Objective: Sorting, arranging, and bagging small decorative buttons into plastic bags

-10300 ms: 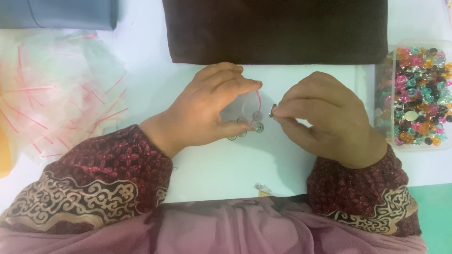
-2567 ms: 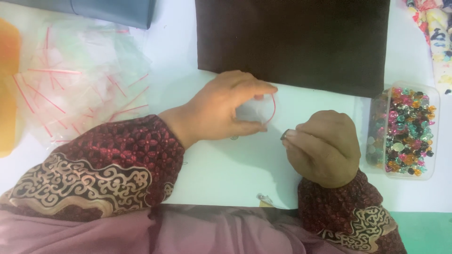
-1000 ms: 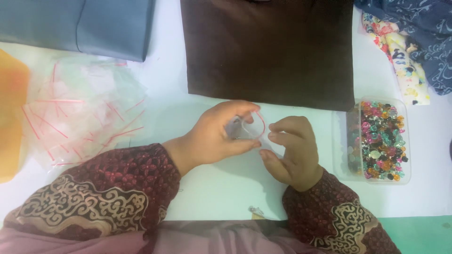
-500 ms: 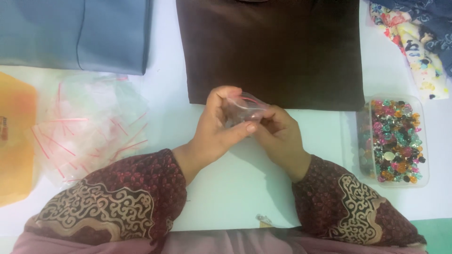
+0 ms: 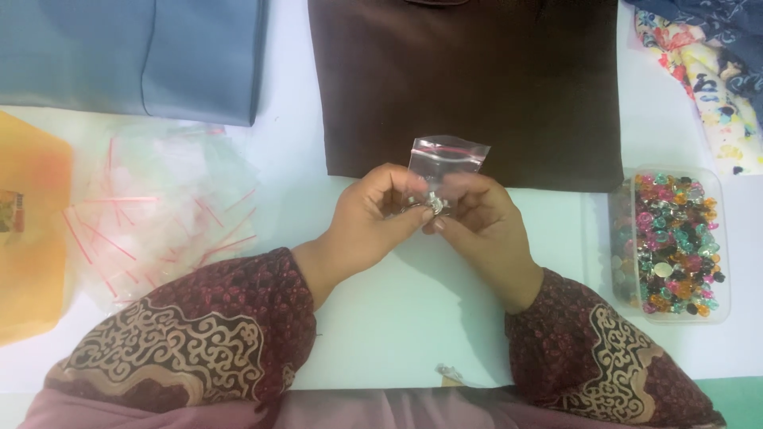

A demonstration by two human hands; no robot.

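Observation:
Both hands hold one small clear zip bag (image 5: 447,160) with a red seal line, upright above the white table. My left hand (image 5: 373,218) pinches its lower left part and my right hand (image 5: 477,226) pinches its lower right. A few small shiny beads (image 5: 434,205) sit at the bag's bottom, between my fingertips. Patterned dark red sleeves cover both forearms.
A clear plastic box (image 5: 719,238) full of colourful beads stands at the right. A pile of empty zip bags (image 5: 159,214) lies at the left beside an orange packet (image 5: 28,230). Brown cloth (image 5: 469,79), grey-blue cloth (image 5: 135,56) and flowered fabric (image 5: 707,71) lie at the back.
The hands have come together and lifted the small bag upright, away from the table. The view has shifted, so the bead box now sits further right.

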